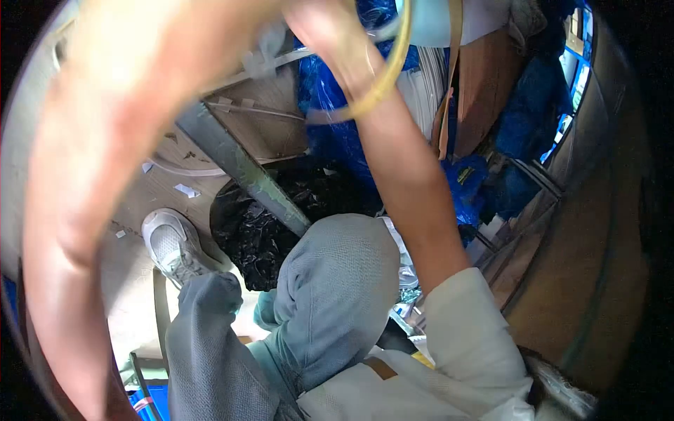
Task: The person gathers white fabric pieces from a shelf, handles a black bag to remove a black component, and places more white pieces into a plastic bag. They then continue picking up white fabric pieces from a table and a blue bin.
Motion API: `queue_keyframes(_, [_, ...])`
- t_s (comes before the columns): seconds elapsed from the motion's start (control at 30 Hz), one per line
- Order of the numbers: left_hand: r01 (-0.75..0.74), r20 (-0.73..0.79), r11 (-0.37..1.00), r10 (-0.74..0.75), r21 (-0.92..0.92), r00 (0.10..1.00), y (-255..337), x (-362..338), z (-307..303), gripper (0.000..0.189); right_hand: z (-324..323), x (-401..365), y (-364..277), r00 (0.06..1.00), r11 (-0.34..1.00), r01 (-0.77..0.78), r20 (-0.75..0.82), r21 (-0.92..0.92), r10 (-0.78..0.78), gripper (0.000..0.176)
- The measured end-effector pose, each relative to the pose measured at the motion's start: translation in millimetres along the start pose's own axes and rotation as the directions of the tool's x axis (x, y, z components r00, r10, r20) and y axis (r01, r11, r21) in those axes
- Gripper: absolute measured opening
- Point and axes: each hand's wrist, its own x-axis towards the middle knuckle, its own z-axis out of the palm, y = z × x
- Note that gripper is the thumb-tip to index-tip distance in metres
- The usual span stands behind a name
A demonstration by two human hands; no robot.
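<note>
My left arm (105, 161) fills the left side, blurred, and bends up toward the top edge; its hand lies beyond the frame. From the right, my right forearm (407, 161) reaches up to the top. Only the heel of my right hand (324, 24) shows, and its fingers are cut off or hidden. A yellowish curved strip or tube (388, 78) crosses in front of my right wrist. What holds it is not visible. Behind the forearm hang white strips or cables (425, 95) and blue plastic wrapping (330, 147).
A grey metal bar (242, 165) slants down toward my knee (344, 270). Behind it sits a black plastic bag (256, 242). My shoe (172, 242) rests on the floor near paper scraps (187, 190). Brown cardboard (488, 91) stands at the upper right.
</note>
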Motion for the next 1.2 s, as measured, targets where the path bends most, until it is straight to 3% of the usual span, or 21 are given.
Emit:
queue_keyframes(0.1, [-0.137,0.118,0.985,0.149,-0.103,0.982,45,-28,8,0.022,-49,-76,-2,0.996,0.997,0.029,-0.078,-0.073,-0.035,0.038])
queue_keyframes(0.17, [-0.279,0.518,0.946,0.325,-0.168,0.791,73,-55,9,0.011,-87,-122,5,0.991,0.984,-0.022,-0.13,-0.177,-0.001,0.039])
queue_keyframes(0.23, [-0.345,0.67,0.904,0.42,-0.252,0.612,81,-70,34,0.014,-117,-162,24,0.979,0.941,-0.144,-0.183,-0.306,0.09,0.04])
queue_keyframes(0.27, [-0.361,0.714,0.878,0.469,-0.315,0.519,81,-80,50,0.014,-128,-183,51,0.965,0.89,-0.215,-0.225,-0.401,0.132,0.042])
queue_keyframes(0.33, [-0.62,0.498,0.754,0.632,-0.218,0.593,76,-106,86,0.01,-146,-219,80,0.941,0.88,-0.274,-0.296,-0.388,0.162,0.041])
queue_keyframes(0.37, [-0.621,0.495,0.751,0.637,-0.224,0.591,72,-107,95,0.01,-159,-250,111,0.97,0.764,-0.214,-0.227,-0.609,0.091,0.038])
queue_keyframes(0.4, [-0.69,0.81,0.692,0.52,-0.213,0.271,70,-105,102,0.011,-164,-258,112,0.989,0.6,-0.136,-0.141,-0.788,0.04,0.035])
queue_keyframes(0.43, [-0.747,0.96,0.621,0.266,-0.238,-0.086,67,-105,107,0.013,-167,-263,116,0.989,0.599,-0.142,-0.144,-0.788,0.044,0.035])
queue_keyframes(0.5, [-0.622,0.969,0.746,0.22,-0.239,-0.108,44,-104,97,0.016,-171,-269,118,0.954,0.642,-0.268,-0.104,-0.718,0.282,0.024])
queue_keyframes(0.53, [-0.632,0.976,0.744,0.161,-0.218,-0.147,33,-113,93,0.016,-168,-279,132,0.951,0.644,-0.277,-0.111,-0.713,0.287,0.024])
queue_keyframes(0.6, [-0.654,0.975,0.728,0.1,-0.207,-0.197,28,-122,85,0.016,-159,-295,157,0.835,0.623,-0.547,-0.315,-0.559,0.451,0.023])
queue_keyframes(0.7, [-0.483,0.967,0.856,0.072,-0.185,-0.242,28,-111,65,0.014,-151,-319,146,0.774,0.531,-0.621,-0.347,-0.576,0.529,0.026])
queue_keyframes(0.77, [-0.314,0.936,0.944,-0.021,-0.097,-0.352,32,-97,53,0.014,-157,-361,142,0.784,0.549,-0.595,-0.275,-0.587,0.556,0.028])
queue_keyframes(0.83, [-0.28,0.936,0.959,-0.053,-0.05,-0.349,42,-86,41,0.015,-148,-397,133,0.788,0.569,-0.573,-0.205,-0.59,0.58,0.031])
queue_keyframes(0.9, [-0.253,0.934,0.967,-0.085,-0.006,-0.347,49,-85,34,0.016,-132,-421,126,0.932,0.731,-0.363,-0.208,-0.578,0.298,0.031])
queue_keyframes(0.97, [-0.331,0.994,0.944,-0.049,0.013,-0.101,55,-88,29,0.014,-127,-431,125,0.924,0.777,-0.373,-0.275,-0.508,0.265,0.032])
queue_keyframes(1.0, [-0.356,0.993,0.934,-0.052,0.011,-0.105,59,-86,28,0.014,-124,-431,123,0.916,0.815,-0.366,-0.329,-0.449,0.23,0.033])
queue_keyframes(1.03, [-0.441,0.996,0.895,-0.088,0.067,-0.027,63,-85,27,0.014,-130,-416,102,0.586,0.533,-0.803,-0.192,-0.266,0.787,0.042])
queue_keyframes(1.07, [-0.516,0.993,0.848,-0.11,0.121,0.052,68,-85,27,0.014,-130,-423,109,0.66,0.596,-0.746,-0.208,-0.297,0.722,0.041])
queue_keyframes(1.13, [-0.583,0.996,0.811,-0.013,0.059,0.084,81,-91,29,0.015,-132,-425,107,0.832,0.727,-0.554,-0.276,-0.405,0.481,0.036])
queue_keyframes(1.2, [-0.672,0.974,0.739,0.181,-0.043,0.137,94,-95,40,0.019,-138,-413,83,0.778,0.69,-0.626,-0.222,-0.364,0.588,0.037])
